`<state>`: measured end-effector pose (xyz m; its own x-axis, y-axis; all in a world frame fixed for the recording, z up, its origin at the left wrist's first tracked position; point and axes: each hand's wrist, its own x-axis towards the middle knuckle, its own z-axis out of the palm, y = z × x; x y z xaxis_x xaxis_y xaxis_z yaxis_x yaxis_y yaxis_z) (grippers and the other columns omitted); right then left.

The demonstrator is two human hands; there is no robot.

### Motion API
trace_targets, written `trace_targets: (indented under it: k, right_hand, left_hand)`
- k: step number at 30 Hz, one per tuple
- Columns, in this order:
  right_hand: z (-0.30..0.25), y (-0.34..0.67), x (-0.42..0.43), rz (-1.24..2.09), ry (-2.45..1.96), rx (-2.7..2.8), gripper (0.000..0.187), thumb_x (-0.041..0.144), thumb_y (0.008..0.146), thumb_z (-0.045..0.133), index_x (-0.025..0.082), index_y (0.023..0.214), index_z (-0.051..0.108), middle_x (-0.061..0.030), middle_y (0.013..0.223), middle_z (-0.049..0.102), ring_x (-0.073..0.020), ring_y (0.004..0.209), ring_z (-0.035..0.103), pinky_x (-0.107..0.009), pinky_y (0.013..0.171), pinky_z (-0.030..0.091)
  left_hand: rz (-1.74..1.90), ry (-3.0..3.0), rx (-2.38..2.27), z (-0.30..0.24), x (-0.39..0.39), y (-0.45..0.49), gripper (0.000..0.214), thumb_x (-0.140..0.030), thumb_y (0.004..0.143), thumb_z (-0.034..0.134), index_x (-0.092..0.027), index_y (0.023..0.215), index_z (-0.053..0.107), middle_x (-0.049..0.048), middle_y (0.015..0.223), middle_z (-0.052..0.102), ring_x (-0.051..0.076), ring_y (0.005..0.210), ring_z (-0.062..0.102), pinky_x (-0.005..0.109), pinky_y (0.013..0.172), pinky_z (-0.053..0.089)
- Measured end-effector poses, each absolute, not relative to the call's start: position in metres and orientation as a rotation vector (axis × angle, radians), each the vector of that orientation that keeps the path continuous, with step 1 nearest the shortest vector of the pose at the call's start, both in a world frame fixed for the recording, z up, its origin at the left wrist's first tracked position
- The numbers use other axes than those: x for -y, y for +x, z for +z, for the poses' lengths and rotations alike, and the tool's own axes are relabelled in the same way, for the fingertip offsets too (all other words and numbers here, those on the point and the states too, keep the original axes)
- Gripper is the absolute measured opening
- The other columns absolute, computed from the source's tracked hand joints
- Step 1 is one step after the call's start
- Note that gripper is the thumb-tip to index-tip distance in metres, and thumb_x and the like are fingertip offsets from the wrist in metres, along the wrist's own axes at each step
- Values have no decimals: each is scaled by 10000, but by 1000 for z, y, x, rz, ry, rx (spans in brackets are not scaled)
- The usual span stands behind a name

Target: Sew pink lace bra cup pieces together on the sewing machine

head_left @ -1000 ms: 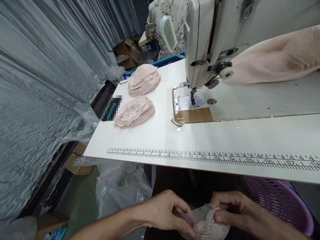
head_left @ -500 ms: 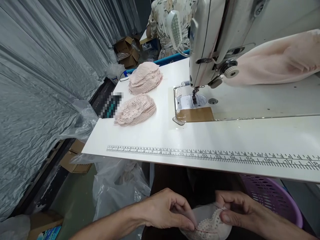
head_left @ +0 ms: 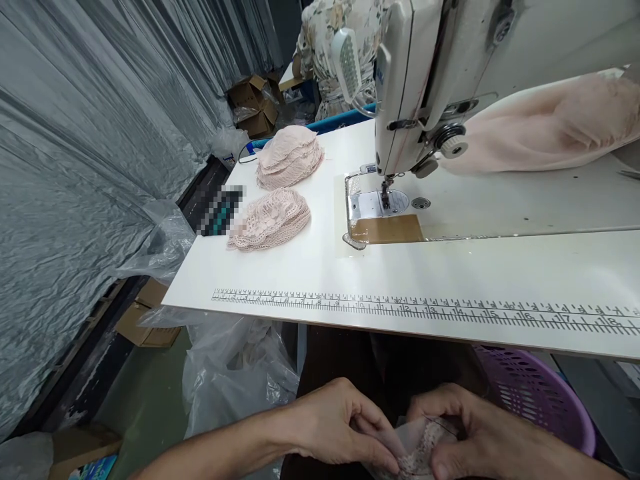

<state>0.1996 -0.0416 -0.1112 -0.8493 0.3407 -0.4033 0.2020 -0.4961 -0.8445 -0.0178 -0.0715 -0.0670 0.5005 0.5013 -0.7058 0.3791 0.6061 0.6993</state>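
Note:
Over my lap, below the table's front edge, I hold a pale pink lace piece with sheer fabric (head_left: 423, 445). My left hand (head_left: 345, 427) pinches its left side between thumb and fingers. On the other side my right hand (head_left: 465, 433) grips it, thumb on top of the lace. The piece is bunched between the two hands, and its lower part runs out of the picture. Beyond the table edge stands a white sewing machine (head_left: 407, 87), its needle and presser foot (head_left: 386, 192) over the metal plate.
Two stacks of pink lace pieces, a rear stack (head_left: 290, 157) and a front stack (head_left: 273, 220), lie on the white table (head_left: 310, 273). Pink fabric (head_left: 540, 127) lies behind the machine. A purple basket (head_left: 540, 400) stands below right, plastic bags (head_left: 240, 373) below left. Another person (head_left: 340, 47) sits beyond.
My right hand has moved left, closer to my left hand, and the lace piece is more bunched between them. The view has shifted slightly to the right.

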Motion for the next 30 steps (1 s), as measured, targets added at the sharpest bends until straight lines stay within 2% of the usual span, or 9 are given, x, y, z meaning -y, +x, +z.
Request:
trace_targets:
  k: [3,5,11,18,24,30]
  right_hand:
    - [-107,193,39,2505,-811,1552,381,467,634,797,133,611,617,40,566,490,-72,543,395,-195,526,292]
    - [-106,193,38,2494,-793,1569,382,461,653,784,129,589,607,37,568,486,-79,558,409,-202,535,294]
    - [-107,200,34,2489,-786,1564,373,482,665,774,148,615,616,6,689,551,-111,638,480,-219,580,345]
    - [-116,209,32,2542,-866,1511,435,550,665,754,160,611,569,28,626,515,-100,600,416,-221,564,303]
    - [-125,213,35,2589,-863,1474,441,553,664,757,156,631,569,29,618,493,-100,598,408,-217,558,299]
    - [-126,213,35,2587,-804,1470,378,491,697,758,159,643,584,31,635,504,-97,609,414,-209,560,304]
  left_hand:
    - [84,1000,-1096,-65,72,-21,321,-359,675,764,-154,922,754,40,752,715,114,616,606,205,649,478]
    - [94,1004,-1083,-65,72,-24,314,-379,688,753,-158,910,756,32,727,707,108,605,598,196,635,471]
    - [76,1009,-1044,-72,68,-32,281,-339,703,747,-161,920,753,14,678,691,88,581,573,150,552,414]
    - [52,1010,-1039,-84,74,-44,211,-254,708,748,-177,904,755,17,746,720,117,701,646,168,680,463]
    - [70,1008,-992,-77,74,-45,161,-242,731,722,-208,885,759,-13,684,701,95,683,645,140,659,458]
    - [57,1071,-976,-72,73,-49,170,-234,760,696,-210,918,754,-6,712,704,96,691,639,142,660,457]
